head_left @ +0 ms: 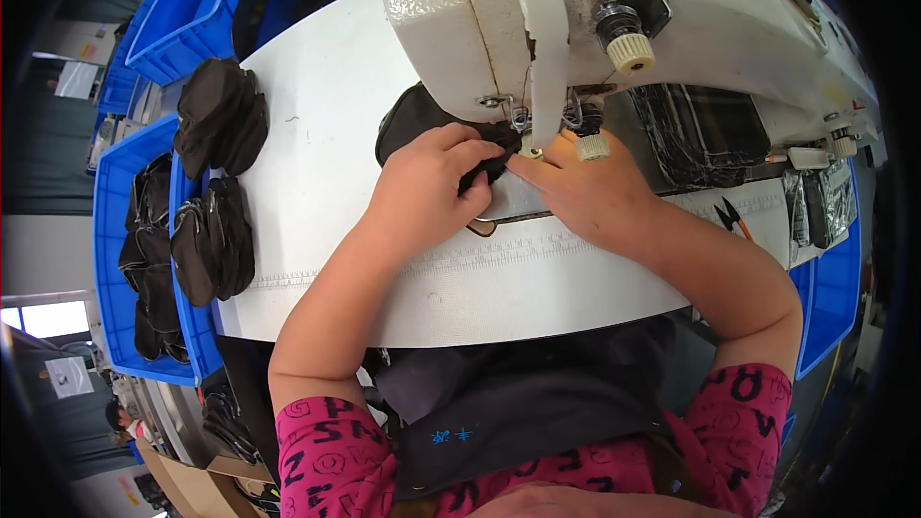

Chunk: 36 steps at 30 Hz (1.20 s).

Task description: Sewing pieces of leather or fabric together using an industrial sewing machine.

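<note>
A: What do we have closest to us?
B: White sewing machine [460, 48], glossy, scuffed, ribbed cream knobs.
A: Work piece?
B: Dark fabric piece [408, 125], rounded edge, flat on the table by the needle area. We see the left hand [432, 182] curled, thumb and forefinger pinching it.
A: Right hand [600, 192]?
B: Forefinger reaches the cloth; machine parts hide the rest, so we can't tell whether it grips.
A: Surface?
B: Smooth white tabletop [317, 144], curved front edge, ruled scale [537, 247] across it. Right side, we log a stack of dark pieces [705, 134] with frayed edges, pointed snips [739, 221] with orange on them, a shiny clear bag [841, 197].
A: Left?
B: Two bunches of soft, dark pouches [221, 115] at the edge, beside a blue plastic bin [112, 259] holding more.
A: Room?
B: We get dark drapes [48, 144], a bright window [53, 318], an open cardboard box [182, 484], and another person [129, 422], small, far left.
</note>
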Each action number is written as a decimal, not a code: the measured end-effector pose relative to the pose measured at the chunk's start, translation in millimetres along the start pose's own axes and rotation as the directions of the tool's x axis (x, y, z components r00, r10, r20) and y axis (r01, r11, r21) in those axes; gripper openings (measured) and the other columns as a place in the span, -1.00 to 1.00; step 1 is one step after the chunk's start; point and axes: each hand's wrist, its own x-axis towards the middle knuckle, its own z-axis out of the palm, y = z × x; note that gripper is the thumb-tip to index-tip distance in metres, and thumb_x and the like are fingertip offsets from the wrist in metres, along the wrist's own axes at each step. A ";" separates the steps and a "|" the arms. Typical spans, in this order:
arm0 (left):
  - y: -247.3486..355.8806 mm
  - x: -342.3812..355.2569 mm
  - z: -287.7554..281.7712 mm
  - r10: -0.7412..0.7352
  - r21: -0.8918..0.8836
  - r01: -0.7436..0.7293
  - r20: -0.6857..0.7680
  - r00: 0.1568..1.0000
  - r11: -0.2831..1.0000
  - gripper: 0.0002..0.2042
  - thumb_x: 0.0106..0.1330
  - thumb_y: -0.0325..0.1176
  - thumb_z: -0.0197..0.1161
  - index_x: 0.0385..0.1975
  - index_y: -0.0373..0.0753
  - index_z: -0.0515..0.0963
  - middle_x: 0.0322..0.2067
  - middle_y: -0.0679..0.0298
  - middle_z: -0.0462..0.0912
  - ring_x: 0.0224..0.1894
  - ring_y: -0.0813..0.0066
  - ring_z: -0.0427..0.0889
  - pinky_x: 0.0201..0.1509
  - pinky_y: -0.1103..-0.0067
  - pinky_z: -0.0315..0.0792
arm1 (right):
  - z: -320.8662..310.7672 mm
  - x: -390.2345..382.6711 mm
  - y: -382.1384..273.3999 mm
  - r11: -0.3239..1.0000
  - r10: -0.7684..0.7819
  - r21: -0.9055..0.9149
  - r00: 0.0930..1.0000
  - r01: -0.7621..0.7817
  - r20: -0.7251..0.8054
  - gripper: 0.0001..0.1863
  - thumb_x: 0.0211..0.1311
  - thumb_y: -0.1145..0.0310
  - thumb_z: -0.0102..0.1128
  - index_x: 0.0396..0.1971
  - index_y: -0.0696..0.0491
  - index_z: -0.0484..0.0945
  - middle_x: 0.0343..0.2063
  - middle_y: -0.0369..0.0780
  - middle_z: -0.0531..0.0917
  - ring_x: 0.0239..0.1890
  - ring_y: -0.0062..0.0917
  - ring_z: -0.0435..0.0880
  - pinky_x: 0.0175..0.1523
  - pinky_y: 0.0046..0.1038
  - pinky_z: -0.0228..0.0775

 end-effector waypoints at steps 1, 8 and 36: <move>2.6 -0.4 0.7 -0.013 0.003 0.013 -0.014 1.000 1.000 -0.73 0.19 -0.45 0.34 -0.10 -0.21 0.76 -0.11 0.19 0.71 -0.08 0.17 0.72 0.00 0.36 0.64 | -0.2 -0.5 -0.3 1.000 -0.009 -0.008 1.000 0.009 -0.011 -0.56 0.06 0.49 0.29 0.02 0.02 0.70 -0.47 -0.20 0.68 -0.33 -0.19 0.68 -0.15 -0.17 0.48; 2.8 -3.0 3.6 0.070 0.045 -0.069 -0.032 0.997 0.997 -0.65 0.12 -0.49 0.34 -0.04 -0.20 0.77 -0.16 0.22 0.67 -0.07 0.22 0.69 -0.03 0.37 0.64 | -9.1 3.9 -6.9 0.999 -0.029 -0.020 1.000 0.029 -0.005 -0.61 0.06 0.50 0.26 -0.03 0.03 0.69 -0.48 -0.23 0.66 -0.39 -0.22 0.67 -0.25 -0.17 0.44; -3.2 -0.1 12.5 0.150 0.156 -0.139 -0.058 0.987 0.978 -0.62 0.13 -0.41 0.42 0.01 -0.12 0.77 -0.31 0.35 0.57 -0.17 0.33 0.64 -0.13 0.43 0.58 | -10.0 -0.6 -11.6 0.989 -0.086 -0.119 0.996 0.082 -0.032 -0.56 -0.02 0.48 0.30 -0.04 0.12 0.66 -0.06 -0.16 0.64 -0.27 -0.33 0.65 -0.11 -0.30 0.38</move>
